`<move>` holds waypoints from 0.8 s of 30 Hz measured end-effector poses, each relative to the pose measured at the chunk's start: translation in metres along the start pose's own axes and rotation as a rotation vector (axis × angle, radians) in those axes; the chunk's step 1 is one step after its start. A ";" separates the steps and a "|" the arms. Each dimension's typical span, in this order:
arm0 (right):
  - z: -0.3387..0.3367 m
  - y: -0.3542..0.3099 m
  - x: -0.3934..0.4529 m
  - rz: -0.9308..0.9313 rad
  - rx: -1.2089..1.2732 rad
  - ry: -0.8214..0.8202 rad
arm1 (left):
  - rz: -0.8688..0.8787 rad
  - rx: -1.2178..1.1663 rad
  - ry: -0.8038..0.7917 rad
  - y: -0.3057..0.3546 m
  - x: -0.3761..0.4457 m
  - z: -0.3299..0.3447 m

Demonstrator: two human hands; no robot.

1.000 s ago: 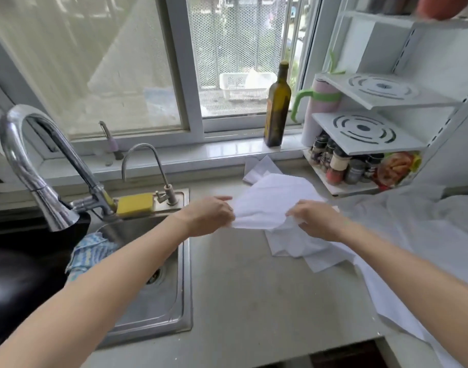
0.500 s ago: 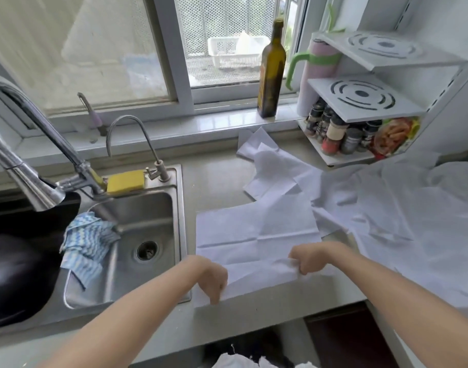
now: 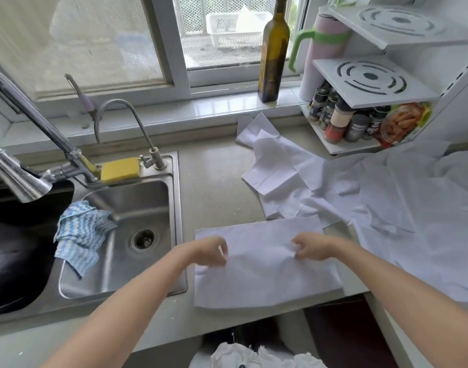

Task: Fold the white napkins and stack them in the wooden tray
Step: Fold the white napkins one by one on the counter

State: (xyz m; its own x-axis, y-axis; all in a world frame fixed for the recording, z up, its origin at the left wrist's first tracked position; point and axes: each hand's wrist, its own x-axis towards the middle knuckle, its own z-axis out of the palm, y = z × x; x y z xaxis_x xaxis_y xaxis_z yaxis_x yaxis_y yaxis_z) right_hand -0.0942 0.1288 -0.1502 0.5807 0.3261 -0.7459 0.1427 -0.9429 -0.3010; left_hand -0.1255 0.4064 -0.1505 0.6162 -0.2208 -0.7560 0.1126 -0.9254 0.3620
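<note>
Kitchen counter (image 3: pixel 217 187): napkin (image 3: pixel 264 277) flat; left hand (image 3: pixel 210 252), right hand (image 3: pixel 311 247) fingers curled, pinching its surface.

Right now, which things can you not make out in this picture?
- Wooden tray: nowhere in the head view, so the stack cannot be checked.
- Fingers of left hand and right hand: curled on the napkin; the backs of the hands hide the grip.
- Jar labels on the rack: too small.
- Faucet: blurred, cut by the left edge.

Home kitchen, probably — sink (image 3: pixel 116 251), spice jars (image 3: pixel 342 123).
</note>
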 end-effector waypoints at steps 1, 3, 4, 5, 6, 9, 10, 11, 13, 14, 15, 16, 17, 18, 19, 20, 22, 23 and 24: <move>-0.002 0.004 0.005 0.007 0.003 0.101 | -0.007 -0.024 0.126 0.001 0.005 -0.003; -0.004 0.009 0.014 0.030 -0.007 0.224 | -0.039 0.012 0.289 0.004 0.013 -0.005; -0.005 0.010 0.019 0.031 -0.017 0.263 | -0.060 0.033 0.328 0.005 0.016 -0.005; -0.006 0.010 0.023 0.034 -0.022 0.292 | -0.084 0.054 0.347 0.006 0.019 -0.005; -0.008 0.009 0.027 0.029 -0.019 0.324 | -0.108 0.093 0.361 0.005 0.022 -0.004; -0.011 0.008 0.038 0.043 -0.037 0.380 | -0.173 0.269 0.376 0.000 0.034 -0.005; -0.011 0.008 0.042 0.045 -0.057 0.394 | -0.180 0.305 0.369 0.000 0.038 -0.006; -0.012 0.008 0.046 0.047 -0.082 0.407 | -0.185 0.322 0.353 -0.001 0.043 -0.007; -0.012 0.006 0.052 0.054 -0.146 0.441 | -0.200 0.334 0.313 -0.002 0.049 -0.009; -0.011 0.005 0.054 0.057 -0.181 0.462 | -0.206 0.345 0.301 -0.003 0.052 -0.009; -0.011 0.004 0.057 0.058 -0.216 0.485 | -0.211 0.361 0.296 -0.005 0.054 -0.009; -0.011 0.003 0.060 0.060 -0.247 0.507 | -0.216 0.380 0.292 -0.006 0.055 -0.007; -0.011 0.002 0.062 0.067 -0.268 0.522 | -0.218 0.398 0.290 -0.008 0.057 -0.006; -0.011 0.001 0.064 0.080 -0.275 0.531 | -0.219 0.412 0.290 -0.008 0.058 -0.004; -0.011 0.000 0.067 0.096 -0.270 0.533 | -0.223 0.422 0.296 -0.008 0.059 -0.002; -0.011 0.000 0.069 0.112 -0.261 0.533 | -0.230 0.426 0.306 -0.008 0.061 -0.001; -0.010 -0.001 0.073 0.129 -0.249 0.542 | -0.249 0.425 0.340 -0.008 0.063 0.000; -0.010 -0.001 0.074 0.132 -0.247 0.551 | -0.256 0.423 0.362 -0.009 0.064 0.000; -0.009 -0.001 0.075 0.132 -0.246 0.560 | -0.261 0.421 0.382 -0.009 0.065 0.000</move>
State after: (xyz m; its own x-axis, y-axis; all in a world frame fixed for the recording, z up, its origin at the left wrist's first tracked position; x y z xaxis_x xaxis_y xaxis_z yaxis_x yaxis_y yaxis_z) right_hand -0.0435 0.1532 -0.2007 0.9285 0.1831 -0.3232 0.1827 -0.9826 -0.0317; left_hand -0.0867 0.4008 -0.2030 0.8536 0.0827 -0.5144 0.0279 -0.9932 -0.1133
